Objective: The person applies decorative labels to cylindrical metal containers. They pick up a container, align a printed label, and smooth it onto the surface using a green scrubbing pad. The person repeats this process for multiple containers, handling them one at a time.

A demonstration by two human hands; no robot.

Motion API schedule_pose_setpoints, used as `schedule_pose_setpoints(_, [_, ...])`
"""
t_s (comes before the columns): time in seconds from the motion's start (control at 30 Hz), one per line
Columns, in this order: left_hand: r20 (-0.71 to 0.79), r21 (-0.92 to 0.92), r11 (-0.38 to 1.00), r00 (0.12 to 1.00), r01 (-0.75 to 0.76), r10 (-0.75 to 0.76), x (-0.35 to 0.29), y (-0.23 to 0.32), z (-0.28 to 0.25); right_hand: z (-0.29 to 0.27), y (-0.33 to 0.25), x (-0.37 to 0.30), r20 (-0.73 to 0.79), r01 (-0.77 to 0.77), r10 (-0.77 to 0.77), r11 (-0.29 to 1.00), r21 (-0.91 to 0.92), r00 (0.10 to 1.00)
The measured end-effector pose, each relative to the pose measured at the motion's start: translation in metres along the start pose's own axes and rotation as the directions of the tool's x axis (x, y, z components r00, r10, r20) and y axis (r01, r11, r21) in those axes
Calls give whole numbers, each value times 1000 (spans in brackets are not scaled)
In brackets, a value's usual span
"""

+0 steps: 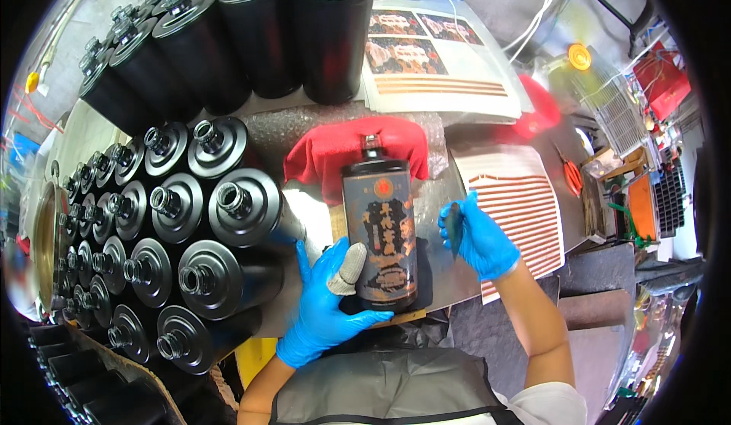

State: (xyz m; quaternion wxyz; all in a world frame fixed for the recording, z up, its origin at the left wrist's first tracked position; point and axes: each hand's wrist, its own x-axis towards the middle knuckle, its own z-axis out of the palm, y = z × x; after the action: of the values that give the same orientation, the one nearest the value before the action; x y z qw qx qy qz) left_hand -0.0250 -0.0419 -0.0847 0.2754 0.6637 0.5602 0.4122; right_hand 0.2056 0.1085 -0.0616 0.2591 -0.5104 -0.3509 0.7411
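Observation:
A black bottle (pixel 381 235) with an orange and grey decorated front lies in front of me, neck pointing away, on a red cloth (pixel 324 155). My left hand (pixel 324 307), in a blue glove with a knitted cover on one finger, rests against its lower left side. Those fingers are spread, and the thumb stretches along the bottle's base. To the right of the bottle, my right hand (pixel 481 238), also gloved in blue, is closed around a thin dark blade-shaped piece (pixel 454 229), apart from the bottle. Its exact kind is unclear.
Rows of black bottles (pixel 202 280) lie at the left, necks toward me. More black bottles (pixel 331 41) stand behind. A sheet of brown strips (pixel 518 219) lies at the right, with orange-handled pliers or scissors (pixel 571 174) beyond. Printed sheets (pixel 442 60) lie at the back.

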Motion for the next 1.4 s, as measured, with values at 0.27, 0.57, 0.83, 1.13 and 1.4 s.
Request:
schedule_pose_setpoints(0.27, [-78,14,993,990,115,-114,0,18,-2,81,-45,-19,712,851,-613,-118,-512,344])
schedule_pose_setpoints(0.57, [-50,-12,980,979,198,-198,26,23,-5,73,-63,-17,890,959,-403,-92,-269,211])
schedule_pose_setpoints(0.83, [-42,169,945,959,282,-279,19,25,1,78,-94,5,850,931,-453,-103,-351,271])
schedule_pose_setpoints(1.13, [-224,127,967,956,220,-188,23,36,14,102,-101,7,854,941,-428,-22,-338,297])
schedule_pose_setpoints(1.4, [-387,-147,984,909,103,-153,15,28,26,54,19,-24,947,643,-312,-742,-191,-78])
